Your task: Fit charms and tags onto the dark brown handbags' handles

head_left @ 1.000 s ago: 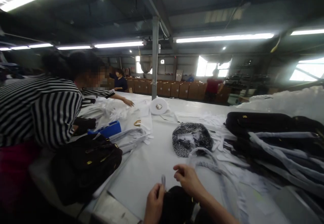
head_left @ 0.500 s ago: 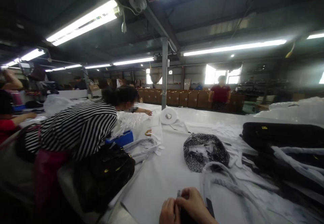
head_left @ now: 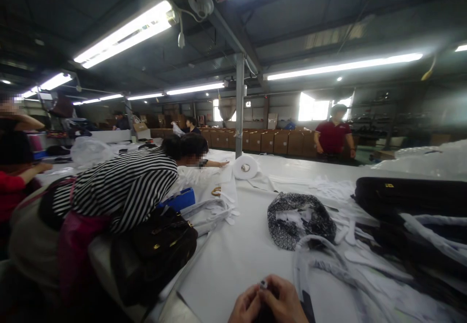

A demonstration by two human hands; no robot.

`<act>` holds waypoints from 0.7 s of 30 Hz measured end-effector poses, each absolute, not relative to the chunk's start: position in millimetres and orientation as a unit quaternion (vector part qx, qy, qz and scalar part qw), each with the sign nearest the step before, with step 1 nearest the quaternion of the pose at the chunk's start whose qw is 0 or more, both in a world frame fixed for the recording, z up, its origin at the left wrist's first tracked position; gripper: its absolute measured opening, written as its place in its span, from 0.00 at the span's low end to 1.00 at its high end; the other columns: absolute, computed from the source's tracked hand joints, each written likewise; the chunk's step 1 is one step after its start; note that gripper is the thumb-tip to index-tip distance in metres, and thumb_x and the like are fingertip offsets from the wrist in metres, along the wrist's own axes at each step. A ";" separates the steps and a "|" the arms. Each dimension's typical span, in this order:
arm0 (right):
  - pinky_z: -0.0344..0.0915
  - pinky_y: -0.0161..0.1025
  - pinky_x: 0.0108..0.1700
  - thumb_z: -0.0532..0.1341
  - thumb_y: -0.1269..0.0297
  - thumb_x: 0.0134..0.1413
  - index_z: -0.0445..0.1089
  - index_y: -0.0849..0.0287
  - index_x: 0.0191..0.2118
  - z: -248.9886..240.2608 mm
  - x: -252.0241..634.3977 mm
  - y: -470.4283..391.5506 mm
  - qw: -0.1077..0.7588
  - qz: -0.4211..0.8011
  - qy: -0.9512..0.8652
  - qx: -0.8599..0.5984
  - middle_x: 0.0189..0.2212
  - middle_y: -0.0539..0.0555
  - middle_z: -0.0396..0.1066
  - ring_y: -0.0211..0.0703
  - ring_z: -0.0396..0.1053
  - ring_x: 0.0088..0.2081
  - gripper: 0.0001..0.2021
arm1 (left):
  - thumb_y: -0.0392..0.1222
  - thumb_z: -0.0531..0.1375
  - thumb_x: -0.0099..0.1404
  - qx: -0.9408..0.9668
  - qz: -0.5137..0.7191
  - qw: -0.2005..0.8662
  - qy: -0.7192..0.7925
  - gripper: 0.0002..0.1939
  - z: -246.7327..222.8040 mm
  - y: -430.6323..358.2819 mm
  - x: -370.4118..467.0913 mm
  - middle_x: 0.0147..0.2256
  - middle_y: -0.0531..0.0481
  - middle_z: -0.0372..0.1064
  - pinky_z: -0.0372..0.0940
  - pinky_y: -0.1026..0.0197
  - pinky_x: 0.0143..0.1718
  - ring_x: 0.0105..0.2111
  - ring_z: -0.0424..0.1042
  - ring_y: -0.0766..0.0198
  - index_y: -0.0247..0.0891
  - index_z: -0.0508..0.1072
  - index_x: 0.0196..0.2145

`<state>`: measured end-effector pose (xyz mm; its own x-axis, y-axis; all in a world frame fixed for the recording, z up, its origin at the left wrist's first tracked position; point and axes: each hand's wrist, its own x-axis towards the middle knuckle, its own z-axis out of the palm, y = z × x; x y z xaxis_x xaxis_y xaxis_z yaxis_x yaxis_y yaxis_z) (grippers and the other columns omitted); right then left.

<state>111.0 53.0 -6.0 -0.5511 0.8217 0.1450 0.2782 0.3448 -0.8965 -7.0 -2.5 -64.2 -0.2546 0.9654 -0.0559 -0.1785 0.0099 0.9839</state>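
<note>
At the bottom edge my left hand (head_left: 245, 307) and my right hand (head_left: 285, 302) are pressed together, pinching a small silver-tipped part (head_left: 263, 284) over a dark piece of material (head_left: 305, 306). They rest above the white table sheet (head_left: 233, 255). Just beyond my right hand lies a looped white strap (head_left: 316, 260), and farther back a black-and-white speckled fabric piece (head_left: 299, 219). Most of both hands is cut off by the frame.
A person in a striped top (head_left: 120, 189) leans over the table at left, reaching toward a white tape roll (head_left: 245, 167). A black handbag (head_left: 160, 247) and a blue box (head_left: 178, 199) sit at left. Black bags with white straps (head_left: 408, 201) pile at right. Other people stand in the background.
My hands have come together from apart and dropped toward the bottom edge. The view has tilted up and panned left. The striped person has leaned farther over the table.
</note>
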 end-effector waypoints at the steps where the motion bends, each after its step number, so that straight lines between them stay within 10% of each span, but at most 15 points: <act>1: 0.58 0.33 0.29 0.56 0.63 0.44 0.67 0.61 0.24 -3.9 111.8 53.2 0.311 0.442 -0.760 -0.362 0.21 0.50 0.68 0.40 0.64 0.27 0.08 | 0.66 0.60 0.47 0.378 0.604 0.487 0.506 0.31 -63.0 0.4 -6.0 0.27 0.41 0.75 0.65 0.57 0.31 0.29 0.73 0.53 0.33 0.78 0.33; 21: 0.56 0.37 0.30 0.58 0.59 0.48 0.64 0.59 0.21 -15.7 105.9 50.3 0.366 0.440 -0.695 -0.434 0.19 0.51 0.67 0.43 0.64 0.25 0.11 | 0.54 0.60 0.55 0.417 0.631 0.191 0.626 0.14 -52.9 -18.3 11.2 0.27 0.43 0.74 0.60 0.54 0.41 0.32 0.67 0.54 0.42 0.78 0.25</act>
